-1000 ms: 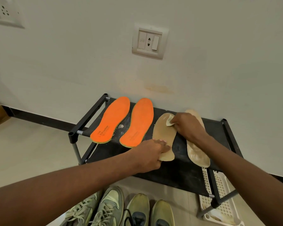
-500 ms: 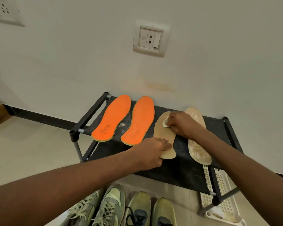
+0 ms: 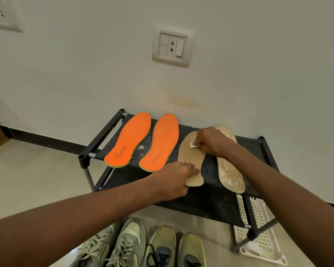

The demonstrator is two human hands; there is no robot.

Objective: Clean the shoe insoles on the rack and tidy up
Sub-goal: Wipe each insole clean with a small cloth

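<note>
A white slotted basket stands on the floor under the right end of the rack; something pale lies in its near corner, too unclear to name. The rack's black top shelf holds four insoles. Two orange insoles lie side by side at the left end, apart from each other, with pale crumbs on the shelf between them. To their right lies a tan insole, and beyond it a second tan insole whose heel reaches close to the shelf's front-right edge.

The left hand presses down on the heel of the first tan insole, fingers laid flat along it and the thumb tucked at its near edge. The right hand pinches a small white wipe between fingers and thumb and holds it against the toe part of that same insole, the forearm crossing over the second tan insole.

The front half of the shelf in front of the orange insoles is bare black fabric. The rack's back edge sits against the wall, below a switch plate. Four sneakers line the floor just in front of the rack.
</note>
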